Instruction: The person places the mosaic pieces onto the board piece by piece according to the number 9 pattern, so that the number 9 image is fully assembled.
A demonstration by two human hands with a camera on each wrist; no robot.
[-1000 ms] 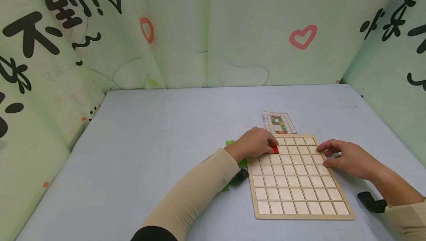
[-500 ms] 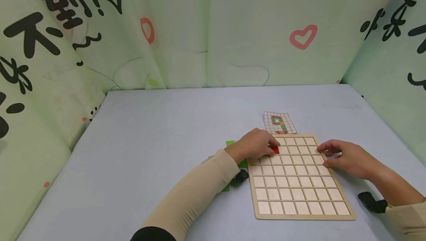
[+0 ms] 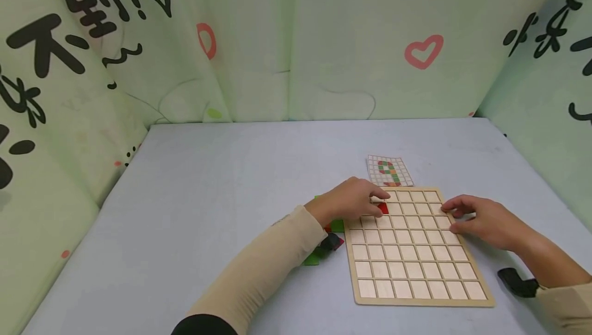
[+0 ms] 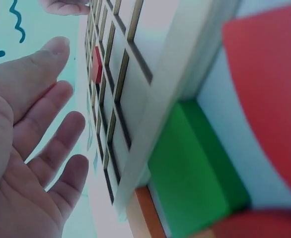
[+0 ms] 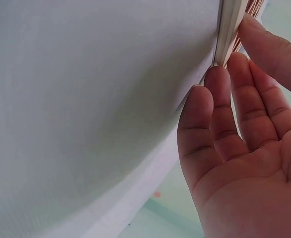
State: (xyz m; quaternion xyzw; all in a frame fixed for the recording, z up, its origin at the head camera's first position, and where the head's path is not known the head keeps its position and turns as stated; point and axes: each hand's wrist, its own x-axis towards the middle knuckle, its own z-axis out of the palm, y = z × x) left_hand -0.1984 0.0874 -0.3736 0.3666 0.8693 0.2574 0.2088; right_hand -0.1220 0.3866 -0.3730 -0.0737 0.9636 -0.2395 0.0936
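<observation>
A small red square tile (image 3: 383, 208) sits in a cell near the upper left of the wooden grid board (image 3: 423, 301). My left hand (image 3: 349, 201) is beside it over the board, thumb and fingers spread apart. In the left wrist view nothing is between those fingers, and the red tile (image 4: 97, 66) stands slightly proud of its cell. My right hand (image 3: 490, 222) touches the board's right edge with thumb and fingertips, fingers gently bent. The right wrist view has the board's edge (image 5: 230, 32) against the fingertips.
Loose tiles lie left of the board, partly under my left forearm: a green tile (image 3: 338, 225), another green tile (image 3: 312, 259), and red and orange ones. Behind the board lies a gridded pattern card (image 3: 389, 170). A pale printed curtain (image 3: 347, 42) encloses the table.
My left thumb and fingers have spread off the red tile, which stays on the board. The left forearm has shifted slightly left, uncovering more loose tiles. My right hand has hardly moved.
</observation>
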